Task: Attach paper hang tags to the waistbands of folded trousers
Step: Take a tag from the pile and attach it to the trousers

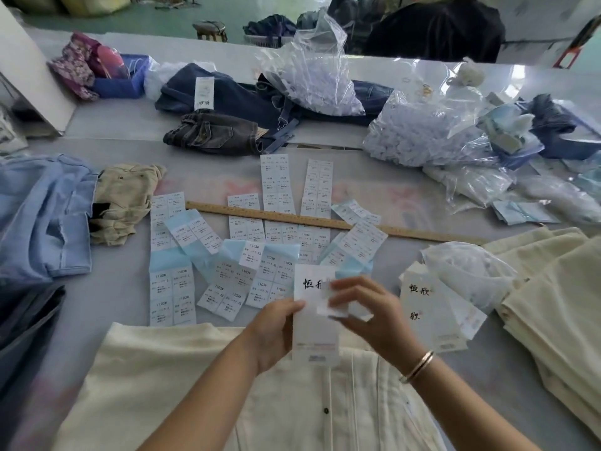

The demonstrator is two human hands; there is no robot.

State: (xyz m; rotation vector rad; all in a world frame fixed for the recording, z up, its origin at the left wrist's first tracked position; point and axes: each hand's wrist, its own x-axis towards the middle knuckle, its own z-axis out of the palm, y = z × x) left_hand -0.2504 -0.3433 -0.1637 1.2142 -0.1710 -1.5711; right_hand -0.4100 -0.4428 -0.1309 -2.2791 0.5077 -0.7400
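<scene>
Two hands hold one tag above cream trousers at the table's near edge: left hand pinches its side, right hand pinches a blurred sticker against it. Sticker may land crooked.

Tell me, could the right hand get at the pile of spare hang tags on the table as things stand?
Probably yes, once freed. The pile of hang tags lies uncovered just beside the right hand, nothing between them. But that hand is pinching a small white sticker against the hang tag held by the left hand.
</scene>
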